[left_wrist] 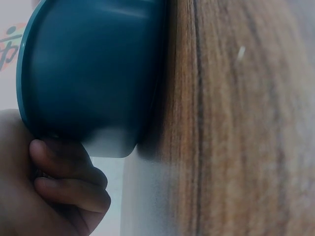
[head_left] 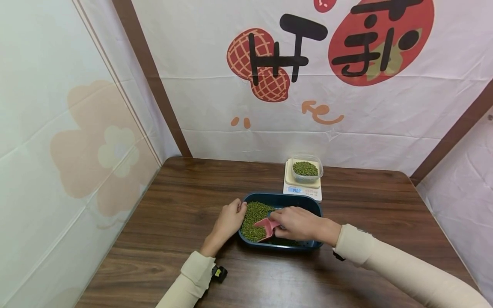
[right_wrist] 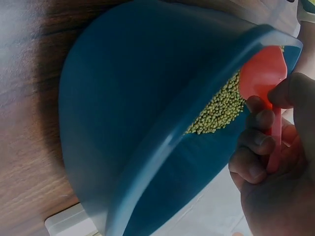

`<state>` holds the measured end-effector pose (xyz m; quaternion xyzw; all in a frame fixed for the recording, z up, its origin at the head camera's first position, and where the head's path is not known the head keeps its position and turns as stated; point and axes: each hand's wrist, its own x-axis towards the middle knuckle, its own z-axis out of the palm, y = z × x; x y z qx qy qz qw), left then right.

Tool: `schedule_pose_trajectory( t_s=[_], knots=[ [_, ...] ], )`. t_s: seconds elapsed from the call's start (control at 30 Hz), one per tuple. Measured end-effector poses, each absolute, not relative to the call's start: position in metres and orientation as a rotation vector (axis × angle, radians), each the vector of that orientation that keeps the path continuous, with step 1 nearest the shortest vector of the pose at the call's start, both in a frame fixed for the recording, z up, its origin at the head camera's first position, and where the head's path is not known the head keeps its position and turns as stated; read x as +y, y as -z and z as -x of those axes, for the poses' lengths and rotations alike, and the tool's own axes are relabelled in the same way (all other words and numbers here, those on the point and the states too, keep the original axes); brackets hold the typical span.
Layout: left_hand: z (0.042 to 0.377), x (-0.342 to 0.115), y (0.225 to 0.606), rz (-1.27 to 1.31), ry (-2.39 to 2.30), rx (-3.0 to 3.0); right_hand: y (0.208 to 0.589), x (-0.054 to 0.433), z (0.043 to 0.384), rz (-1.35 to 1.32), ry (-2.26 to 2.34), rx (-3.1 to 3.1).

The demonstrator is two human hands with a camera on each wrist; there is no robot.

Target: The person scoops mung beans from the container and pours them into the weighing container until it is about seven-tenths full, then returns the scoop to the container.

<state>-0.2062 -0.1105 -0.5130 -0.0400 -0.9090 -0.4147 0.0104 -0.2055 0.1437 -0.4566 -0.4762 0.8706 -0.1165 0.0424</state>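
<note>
A dark blue oblong tub (head_left: 286,198) stands on the table, with green mung beans (head_left: 255,210) heaped at its left end. My left hand (head_left: 229,219) grips the tub's left end, thumb at the rim and fingers curled, as the left wrist view shows. Inside the tub, my right hand (head_left: 298,223) holds a pink scoop (head_left: 265,226) by its handle. The scoop's mouth points left and lies in the beans. From the right wrist, the scoop (right_wrist: 263,73) overlaps the bean heap (right_wrist: 221,108), with fingers wrapped around the handle.
Behind the tub, a white kitchen scale (head_left: 289,182) with a lit display carries a clear plastic container (head_left: 307,178) of mung beans. The wooden table (head_left: 185,201) meets a printed cloth backdrop (head_left: 215,145) at the back; another cloth hangs on the left.
</note>
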Motion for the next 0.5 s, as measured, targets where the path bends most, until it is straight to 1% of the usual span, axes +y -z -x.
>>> schedule_pose_trajectory(
  t_s=[0.27, 0.5],
  knots=[
    [0.2084, -0.1129, 0.5212, 0.198, 1.29, -2.754, 0.4575, 0.1431, 0.2065, 1.396, 0.399, 2.662],
    [0.2059, -0.11, 0.5131, 0.113, 1.301, -2.826, 0.4606, 0.1485, 0.2076, 1.325, 0.451, 2.674]
  ],
)
